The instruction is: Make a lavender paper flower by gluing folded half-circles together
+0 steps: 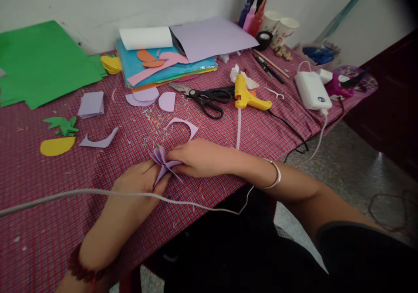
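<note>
Near the table's front edge, both hands hold a lilac folded-paper flower (pixel 164 164) whose folds fan outward. My left hand (pixel 137 186) is closed on its lower left side, with the fingertips partly hidden behind the paper. From the right, my right hand (pixel 199 157) pinches the flower's right side. A curved lilac paper offcut (pixel 184 125) lies just beyond my right hand. Further off are lilac paper half-rounds (pixel 167 102) and black-handled scissors (pixel 204 98). A yellow glue gun (pixel 243 95) with a glue stick rests to the right of the scissors.
A white cable (pixel 130 193) crosses in front of my left wrist. Green paper sheets (pixel 48 62), a yellow paper half-round (pixel 58 146) and a lilac paper stack (pixel 91 104) lie to the left. A white power bank (pixel 313 90) and paper cups (pixel 284 31) stand at right.
</note>
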### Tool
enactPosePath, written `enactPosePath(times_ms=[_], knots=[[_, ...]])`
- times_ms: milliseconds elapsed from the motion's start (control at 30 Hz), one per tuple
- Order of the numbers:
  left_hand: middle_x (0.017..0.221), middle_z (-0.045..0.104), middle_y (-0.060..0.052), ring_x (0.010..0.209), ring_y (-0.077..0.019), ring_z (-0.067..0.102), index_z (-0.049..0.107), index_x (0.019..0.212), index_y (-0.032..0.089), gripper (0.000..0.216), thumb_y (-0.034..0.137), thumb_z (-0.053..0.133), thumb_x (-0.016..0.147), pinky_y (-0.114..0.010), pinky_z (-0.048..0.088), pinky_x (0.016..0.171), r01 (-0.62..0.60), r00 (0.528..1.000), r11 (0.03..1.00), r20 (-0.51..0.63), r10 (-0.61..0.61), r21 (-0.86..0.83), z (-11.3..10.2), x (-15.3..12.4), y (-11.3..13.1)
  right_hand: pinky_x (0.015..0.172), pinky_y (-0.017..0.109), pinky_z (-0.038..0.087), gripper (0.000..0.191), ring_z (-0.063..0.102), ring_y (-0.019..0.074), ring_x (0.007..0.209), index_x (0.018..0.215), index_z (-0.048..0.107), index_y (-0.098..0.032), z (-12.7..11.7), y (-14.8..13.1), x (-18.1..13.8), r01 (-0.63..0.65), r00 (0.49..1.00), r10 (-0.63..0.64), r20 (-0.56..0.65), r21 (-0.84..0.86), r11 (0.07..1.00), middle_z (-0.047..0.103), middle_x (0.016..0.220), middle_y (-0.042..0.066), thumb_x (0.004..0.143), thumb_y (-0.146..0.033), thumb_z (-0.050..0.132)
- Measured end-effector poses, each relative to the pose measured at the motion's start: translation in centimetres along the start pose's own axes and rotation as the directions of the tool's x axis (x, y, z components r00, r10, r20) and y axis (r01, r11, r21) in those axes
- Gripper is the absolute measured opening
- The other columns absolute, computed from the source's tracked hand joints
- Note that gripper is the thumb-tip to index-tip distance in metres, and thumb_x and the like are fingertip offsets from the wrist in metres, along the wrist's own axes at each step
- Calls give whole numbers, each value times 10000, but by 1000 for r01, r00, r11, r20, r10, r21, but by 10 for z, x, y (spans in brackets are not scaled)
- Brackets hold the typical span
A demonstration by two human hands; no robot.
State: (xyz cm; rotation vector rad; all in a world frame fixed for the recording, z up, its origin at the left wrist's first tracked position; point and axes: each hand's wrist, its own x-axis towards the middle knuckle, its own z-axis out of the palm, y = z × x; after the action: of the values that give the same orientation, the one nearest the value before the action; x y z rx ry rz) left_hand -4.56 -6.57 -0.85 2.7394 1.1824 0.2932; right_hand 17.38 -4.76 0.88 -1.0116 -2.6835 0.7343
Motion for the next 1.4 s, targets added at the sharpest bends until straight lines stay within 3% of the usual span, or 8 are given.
enactPosePath(times_ms=[467, 800, 1400], knots=[[753, 631, -60, 703, -230, 620, 577, 794, 224, 339, 389, 347, 982, -379, 512, 693, -17, 1000, 1000, -2, 17, 10, 0, -1, -1, 658, 285, 359, 179, 586, 159, 746, 975, 616, -150, -1, -1, 0, 6, 1000, -6, -4, -13, 1000, 681, 904, 68, 971, -261, 476], [863, 684, -104, 816, -283, 670, 620, 882, 178, 355, 370, 343, 990, -464, 552, 776, -10, 997, 1000, 71, 10, 4, 0, 0, -1, 649, 276, 346, 184, 583, 155, 746, 986, 614, -152, -1, 0, 0, 2, 1000, -2, 0, -18, 1000, 688, 909, 62, 964, -261, 467], [892, 673, -96, 837, -271, 663, 621, 916, 172, 339, 361, 351, 993, -438, 542, 785, -16, 997, 1000, 80, 16, -2, -3, 1, 2, 688, 250, 380, 165, 583, 140, 752, 968, 622, -142, -5, -3, 2, -45, 998, 44, 36, 36, 998, 684, 892, 64, 960, -231, 483]])
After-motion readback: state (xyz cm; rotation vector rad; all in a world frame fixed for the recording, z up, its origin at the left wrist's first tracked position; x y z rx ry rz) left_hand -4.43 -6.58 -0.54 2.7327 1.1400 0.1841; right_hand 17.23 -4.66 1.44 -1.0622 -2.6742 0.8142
